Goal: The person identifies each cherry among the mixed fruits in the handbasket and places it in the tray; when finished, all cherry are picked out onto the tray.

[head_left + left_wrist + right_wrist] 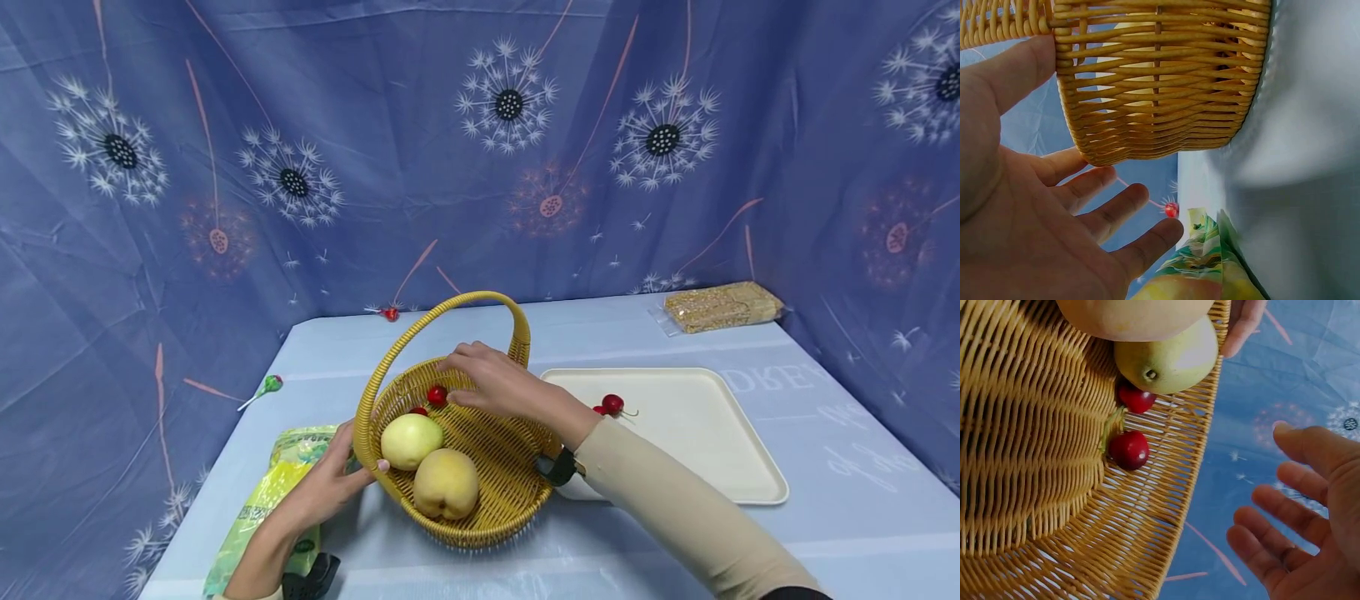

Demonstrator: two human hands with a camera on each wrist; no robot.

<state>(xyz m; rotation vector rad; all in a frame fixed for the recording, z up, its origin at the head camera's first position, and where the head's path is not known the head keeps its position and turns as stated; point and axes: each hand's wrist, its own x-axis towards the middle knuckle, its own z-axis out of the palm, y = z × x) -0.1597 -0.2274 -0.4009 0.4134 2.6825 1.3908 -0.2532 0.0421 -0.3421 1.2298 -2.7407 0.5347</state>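
A wicker basket (510, 487) with a tall arched handle stands mid-table. Inside lie a yellow peach (446, 483), a pale green pear-like fruit (412, 442) and two cherries, one cherry (1129, 450) fully visible in the right wrist view and the other cherry (1137, 399) partly covered by the green fruit. My left hand (330, 483) touches the basket's left rim beside the handle base, thumb against the wicker and fingers extended outside. Over the far right part of the basket, my right hand (495, 382) hovers with loosely bent fingers, holding nothing.
To the right a cream tray (690, 442) holds cherries (612, 405), partly behind my right forearm. Colourful plastic bags (258, 508) lie under my left arm. A green lollipop (270, 384) and a red one (390, 314) lie farther back. A packaged grain-like block (723, 307) sits back right.
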